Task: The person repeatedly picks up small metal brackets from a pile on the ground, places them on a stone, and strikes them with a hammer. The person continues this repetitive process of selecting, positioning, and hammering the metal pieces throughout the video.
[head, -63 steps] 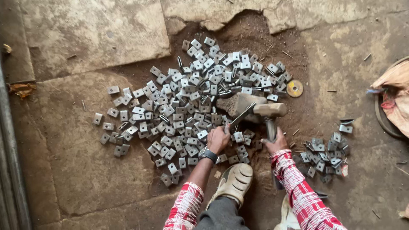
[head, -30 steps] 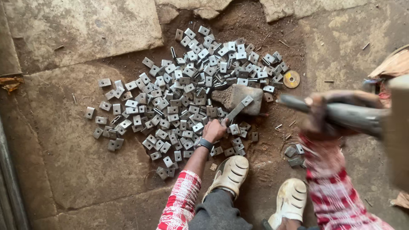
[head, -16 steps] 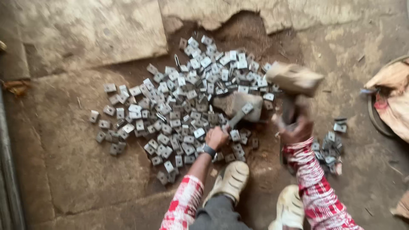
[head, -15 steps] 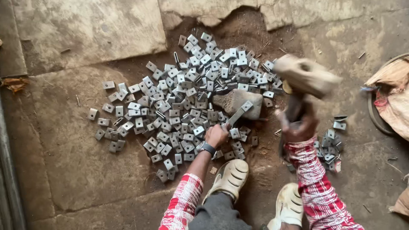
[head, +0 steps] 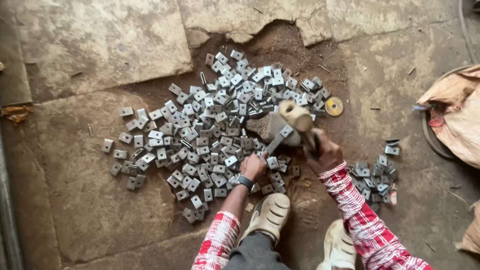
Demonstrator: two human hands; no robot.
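Note:
I squat over a big heap of small grey metal plates (head: 210, 130) spread on bare earth. My left hand (head: 253, 166) pinches a thin tool (head: 274, 145) whose tip holds one metal plate (head: 286, 131) on a stone block (head: 267, 127). My right hand (head: 325, 152) grips the handle of a hammer (head: 296, 115), whose pale head is down on that plate. Both sleeves are red-and-white checked.
A smaller pile of plates (head: 377, 175) lies to my right. A yellow disc (head: 334, 106) sits near the heap's far right edge. A brown sack (head: 457, 117) is at the right edge. My light shoes (head: 270, 215) are below. Cracked concrete slabs (head: 100, 35) surround the earth patch.
The hammer swung up high to the right, then came down; its head now rests on the plate on the block. My left hand stayed in place holding the tool.

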